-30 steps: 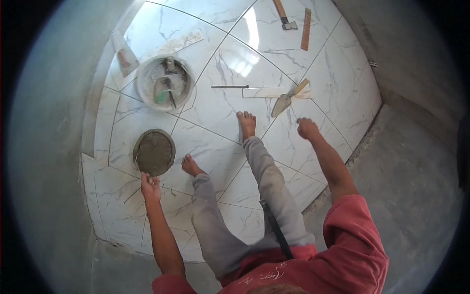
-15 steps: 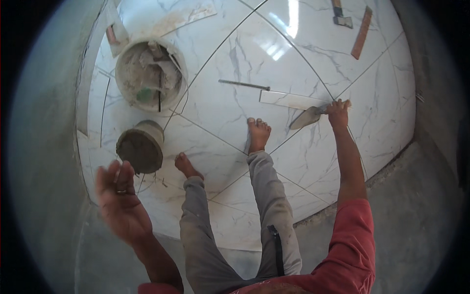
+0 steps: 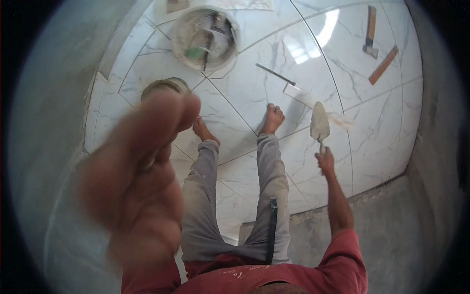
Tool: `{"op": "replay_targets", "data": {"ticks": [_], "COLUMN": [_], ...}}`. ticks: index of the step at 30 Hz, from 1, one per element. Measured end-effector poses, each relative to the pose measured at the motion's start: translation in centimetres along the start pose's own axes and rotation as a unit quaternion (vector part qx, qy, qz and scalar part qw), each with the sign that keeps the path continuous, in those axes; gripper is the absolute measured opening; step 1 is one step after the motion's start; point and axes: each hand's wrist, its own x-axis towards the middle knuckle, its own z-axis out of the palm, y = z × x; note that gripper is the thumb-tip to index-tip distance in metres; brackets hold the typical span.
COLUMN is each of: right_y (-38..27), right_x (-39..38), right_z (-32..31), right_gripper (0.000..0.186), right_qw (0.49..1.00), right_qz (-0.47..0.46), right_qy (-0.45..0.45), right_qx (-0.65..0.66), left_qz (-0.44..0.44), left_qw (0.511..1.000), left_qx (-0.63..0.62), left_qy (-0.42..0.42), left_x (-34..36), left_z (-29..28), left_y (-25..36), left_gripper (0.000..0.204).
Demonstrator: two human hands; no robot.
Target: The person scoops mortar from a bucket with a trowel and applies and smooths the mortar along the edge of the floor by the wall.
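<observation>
Left hand (image 3: 142, 181) nearest the lens, between 8 and 9 o'clock from mid-view; motion-blurred, fingers bent, cannot tell whether they grip anything. Right hand (image 3: 326, 160), just past 3 o'clock: fingers closed round the handle of a trowel (image 3: 320, 122), whose bare-looking pointed blade is directed toward 12 o'clock; height of blade above floor cannot be judged. Small bucket (image 3: 169, 84) between 10 and 11 o'clock, mostly covered from view by the left hand; only part of its rim and wall shows, contents hidden. Large pale bucket (image 3: 182, 55) farther off, between 11 and 12 o'clock, stands on the marbled tile floor (image 3: 264, 46); interior smeared whitish-grey, holding a green item (image 3: 195, 52) at its 7 o'clock, a dark thin piece (image 3: 204, 62) near its 6 o'clock, and grey items too unclear to identify. Narrow tile strip (image 3: 298, 94) lies toward 2 o'clock, near the trowel; thin metal rod (image 3: 275, 73) at 1 o'clock, its end by the strip. Farther, at 2 o'clock: reddish-brown flat bar (image 3: 384, 65), then a wooden-handled hammer (image 3: 371, 29) just beyond.
</observation>
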Motion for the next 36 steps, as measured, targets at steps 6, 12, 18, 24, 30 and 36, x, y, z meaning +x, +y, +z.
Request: {"op": "replay_targets", "data": {"ticks": [6, 12, 18, 24, 30, 36], "right_y": [-25.2, -46.4, -50.3, -42.8, -34.0, -23.3], "right_x": [-0.2, 9.3, 11.6, 13.6, 13.3, -2.6], "right_z": [10.2, 14.5, 14.2, 8.1, -3.4, -1.7], "right_gripper": [0.031, 0.047, 0.046, 0.04, 0.044, 0.046], "right_qw": [0.942, 0.906, 0.932, 0.926, 0.955, 0.851], "right_qz": [-0.159, -0.339, -0.283, -0.29, -0.184, -0.481], "right_qy": [-0.041, 0.115, 0.121, 0.116, 0.209, 0.043], "right_qx": [0.293, 0.225, 0.191, 0.214, 0.1, -0.205], "left_qz": [-0.526, -0.641, -0.634, -0.657, -0.639, -0.553], "left_qw": [0.776, 0.597, 0.614, 0.61, 0.63, 0.674], "left_qx": [0.304, 0.48, 0.47, 0.443, 0.442, 0.476], "left_qy": [0.166, -0.041, -0.002, 0.015, -0.007, -0.117], "left_x": [-20.1, -41.9, -41.3, -40.9, -39.8, -38.5], "left_z": [-2.5, -0.2, -0.5, -1.0, -1.7, -3.3], "left_y": [1.0, -0.1, -0.2, 0.8, -0.4, 5.5], "left_gripper": [0.044, 0.056, 0.054, 0.052, 0.05, 0.045]}}
